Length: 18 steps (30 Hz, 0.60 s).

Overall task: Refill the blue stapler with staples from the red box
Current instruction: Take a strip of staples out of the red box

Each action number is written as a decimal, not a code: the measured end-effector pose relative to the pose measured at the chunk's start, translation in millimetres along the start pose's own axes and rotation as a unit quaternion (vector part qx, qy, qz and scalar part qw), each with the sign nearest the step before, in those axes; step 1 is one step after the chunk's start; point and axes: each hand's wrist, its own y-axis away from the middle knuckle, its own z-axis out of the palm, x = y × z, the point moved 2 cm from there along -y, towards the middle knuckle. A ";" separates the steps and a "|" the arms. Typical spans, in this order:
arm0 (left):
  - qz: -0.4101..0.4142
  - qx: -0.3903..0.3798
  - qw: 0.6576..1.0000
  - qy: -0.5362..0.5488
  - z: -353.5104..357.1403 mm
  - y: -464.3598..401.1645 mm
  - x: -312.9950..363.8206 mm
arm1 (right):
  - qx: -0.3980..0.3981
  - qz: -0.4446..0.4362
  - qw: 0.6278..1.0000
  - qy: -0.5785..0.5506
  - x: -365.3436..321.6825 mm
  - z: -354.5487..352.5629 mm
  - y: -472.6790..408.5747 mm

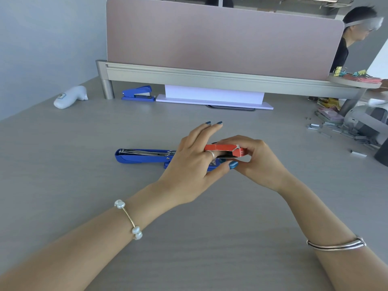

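Observation:
The blue stapler (142, 156) lies swung fully open on the grey desk (84, 133), its metal staple channel facing up; its right part is hidden behind my hands. The small red box (222, 148) is held just above the stapler's right end. My right hand (258, 159) grips the box from the right side. My left hand (193, 162) holds the box's left end with thumb and ring finger, the other fingers spread out. An end flap of the box is open on the right. No staples show inside the box.
A second blue stapler (138, 93) and a white stack of paper (214, 97) sit under the pink divider (220, 36). A white object (70, 97) lies far left. Loose staple strips (340, 131) and clips clutter the right edge. Another person (354, 38) sits behind the divider.

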 end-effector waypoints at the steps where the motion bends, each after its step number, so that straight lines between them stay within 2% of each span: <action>1: -0.005 0.005 1.000 -0.001 1.0 0.7 1.1 | 0.001 -0.001 1.000 -0.002 -0.2 -0.3 0.1; 5: -0.049 -0.020 0.998 -0.044 10.5 3.5 4.2 | -0.007 -0.015 0.999 0.037 -1.6 2.6 -0.4; 10: -0.088 -0.011 0.995 -0.034 18.4 7.7 9.7 | -0.018 -0.013 0.998 0.066 0.1 4.2 -0.8; 16: -0.068 0.009 0.997 -0.044 12.1 3.5 6.6 | -0.001 -0.012 0.999 0.052 -0.2 2.3 0.0; 18: -0.049 0.026 0.996 -0.076 9.1 3.0 5.6 | 0.005 -0.011 0.999 0.042 -1.6 2.0 -0.1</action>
